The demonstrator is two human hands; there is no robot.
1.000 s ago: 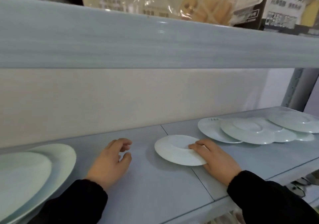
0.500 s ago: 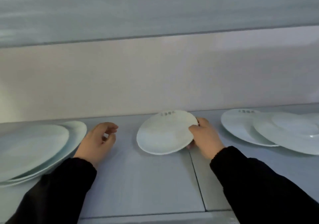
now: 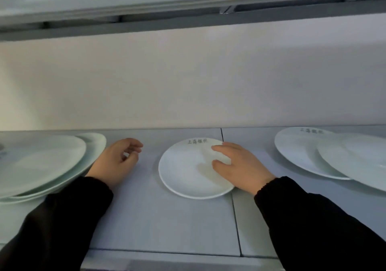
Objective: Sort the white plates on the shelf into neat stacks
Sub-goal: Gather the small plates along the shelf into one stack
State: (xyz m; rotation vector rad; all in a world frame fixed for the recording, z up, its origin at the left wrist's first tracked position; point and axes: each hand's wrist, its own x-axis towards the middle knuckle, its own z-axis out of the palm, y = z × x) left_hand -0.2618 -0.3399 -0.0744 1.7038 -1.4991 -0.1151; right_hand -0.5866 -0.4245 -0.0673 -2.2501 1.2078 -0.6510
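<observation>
A small white plate (image 3: 188, 170) with grey lettering on its far rim lies flat on the grey shelf (image 3: 156, 218), at the middle. My right hand (image 3: 240, 166) covers its right rim, with thumb and forefinger resting on its upper face. My left hand (image 3: 117, 162) rests on the shelf to the left of the plate, apart from it, with fingers loosely curled and nothing in them. A stack of large white plates (image 3: 41, 166) sits just left of that hand. At the right, a lettered white plate (image 3: 302, 153) is partly covered by another plate (image 3: 355, 166).
The underside of the upper shelf (image 3: 188, 9) hangs low overhead. A pale back wall (image 3: 188, 82) closes the shelf behind the plates. A seam between the shelf panels (image 3: 235, 218) runs under the small plate's right edge. Both black sleeves reach in from the front.
The small plate was face down, then tilted up in my right hand; now it lies flat, face up. My view has moved closer and lower. The left hand stayed beside the left stack.
</observation>
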